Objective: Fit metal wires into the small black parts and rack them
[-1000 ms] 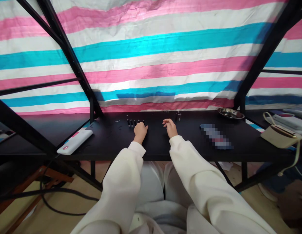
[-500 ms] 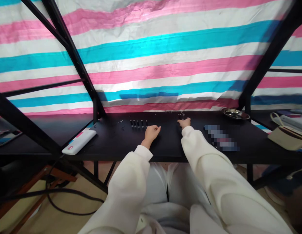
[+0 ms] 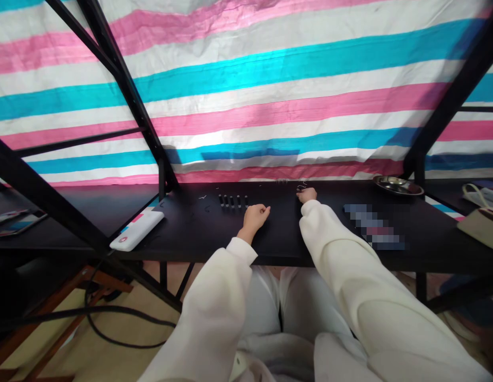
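Note:
My left hand (image 3: pixel 255 216) rests over the black tabletop with its fingers curled in and the thumb against them; whether anything small is inside I cannot see. Just left of it, several small dark cylinders with pale tops (image 3: pixel 232 201) stand upright in a row. My right hand (image 3: pixel 307 195) reaches further back on the table, fingers drawn together and pointing down. What those fingers hold is hidden. Thin white strands (image 3: pixel 301 185) lie right beside its fingertips, near the table's back edge.
A white power bank (image 3: pixel 138 231) lies at the left of the black table (image 3: pixel 199 233). On the right are a shiny metal dish (image 3: pixel 397 185), a blurred-out flat object (image 3: pixel 373 227) and a beige bag (image 3: pixel 481 227). Black frame bars (image 3: pixel 131 90) slant up at both sides before a striped sheet (image 3: pixel 278 111).
My right hand's thumb and fingers, spread around a small upright object before, are now closed together. The left hand keeps its curled pose. The whole view has shifted slightly.

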Action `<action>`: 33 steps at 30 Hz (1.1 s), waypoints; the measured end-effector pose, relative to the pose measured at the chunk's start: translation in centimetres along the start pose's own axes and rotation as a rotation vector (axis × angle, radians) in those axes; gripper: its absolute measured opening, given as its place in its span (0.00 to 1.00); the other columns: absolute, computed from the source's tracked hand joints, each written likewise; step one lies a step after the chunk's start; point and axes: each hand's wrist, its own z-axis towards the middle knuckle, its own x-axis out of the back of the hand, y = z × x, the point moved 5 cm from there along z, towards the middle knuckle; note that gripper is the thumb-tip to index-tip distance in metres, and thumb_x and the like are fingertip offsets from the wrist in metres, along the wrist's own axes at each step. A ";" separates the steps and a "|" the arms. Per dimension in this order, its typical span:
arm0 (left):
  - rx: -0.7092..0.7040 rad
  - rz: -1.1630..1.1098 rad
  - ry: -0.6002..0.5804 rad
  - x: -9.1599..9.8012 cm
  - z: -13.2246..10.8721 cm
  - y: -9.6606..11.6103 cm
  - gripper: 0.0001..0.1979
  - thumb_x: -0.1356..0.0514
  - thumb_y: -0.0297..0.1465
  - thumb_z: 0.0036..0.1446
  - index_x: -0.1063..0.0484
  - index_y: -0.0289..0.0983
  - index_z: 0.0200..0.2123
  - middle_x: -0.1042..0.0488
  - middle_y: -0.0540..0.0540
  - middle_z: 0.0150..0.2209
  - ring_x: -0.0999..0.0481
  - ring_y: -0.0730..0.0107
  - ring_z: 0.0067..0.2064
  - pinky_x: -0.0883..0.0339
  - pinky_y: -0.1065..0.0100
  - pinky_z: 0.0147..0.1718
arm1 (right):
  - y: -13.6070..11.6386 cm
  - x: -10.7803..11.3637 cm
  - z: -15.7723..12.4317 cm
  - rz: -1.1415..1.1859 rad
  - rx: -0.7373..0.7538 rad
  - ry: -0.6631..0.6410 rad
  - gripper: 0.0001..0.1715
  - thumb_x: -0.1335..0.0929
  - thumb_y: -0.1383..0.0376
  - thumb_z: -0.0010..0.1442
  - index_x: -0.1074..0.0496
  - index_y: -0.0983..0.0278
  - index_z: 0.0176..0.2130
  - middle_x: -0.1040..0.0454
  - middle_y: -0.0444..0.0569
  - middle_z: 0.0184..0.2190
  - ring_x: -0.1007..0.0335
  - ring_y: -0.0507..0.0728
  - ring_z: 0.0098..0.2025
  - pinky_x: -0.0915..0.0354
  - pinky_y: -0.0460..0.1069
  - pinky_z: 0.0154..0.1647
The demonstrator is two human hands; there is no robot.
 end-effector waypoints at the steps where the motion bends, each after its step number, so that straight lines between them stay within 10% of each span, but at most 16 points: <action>1: 0.003 -0.005 -0.002 0.0 0.0 0.0 0.18 0.48 0.41 0.53 0.29 0.36 0.20 0.36 0.51 0.16 0.39 0.77 0.20 0.47 0.72 0.25 | -0.2 0.0 -0.2 -0.046 -0.044 -0.030 0.04 0.30 0.74 0.39 0.30 0.68 0.20 0.27 0.54 0.25 0.29 0.62 0.36 0.35 0.57 0.41; 9: -0.040 -0.142 0.009 0.4 -0.1 0.5 0.18 0.45 0.39 0.53 0.28 0.37 0.45 0.33 0.53 0.19 0.36 0.77 0.23 0.43 0.74 0.27 | -3.5 -2.1 -6.0 0.146 -0.139 -0.467 0.03 0.29 0.71 0.43 0.27 0.69 0.24 0.30 0.46 0.17 0.34 0.51 0.18 0.36 0.46 0.20; 14: -0.115 -0.175 -0.019 0.3 -0.1 0.8 0.27 0.44 0.38 0.54 0.41 0.42 0.58 0.32 0.54 0.25 0.35 0.79 0.25 0.41 0.76 0.30 | -5.1 -1.8 -10.2 0.235 0.219 -0.411 0.14 0.31 0.62 0.48 0.24 0.65 0.37 0.28 0.47 0.25 0.35 0.50 0.22 0.35 0.48 0.24; 19: -0.163 -0.146 -0.029 0.2 0.0 1.0 0.22 0.45 0.37 0.55 0.35 0.41 0.54 0.30 0.51 0.28 0.35 0.77 0.27 0.40 0.74 0.31 | -5.6 -1.2 -11.4 0.018 0.567 -0.272 0.14 0.34 0.64 0.53 0.24 0.61 0.40 0.33 0.47 0.28 0.36 0.52 0.30 0.36 0.49 0.36; 33: -0.165 -0.089 -0.013 0.4 0.0 1.3 0.12 0.42 0.34 0.53 0.25 0.39 0.40 0.27 0.48 0.30 0.34 0.76 0.28 0.39 0.73 0.32 | -5.4 -1.6 -11.9 -0.081 0.649 -0.350 0.16 0.36 0.68 0.54 0.25 0.58 0.43 0.34 0.47 0.30 0.37 0.53 0.32 0.38 0.48 0.38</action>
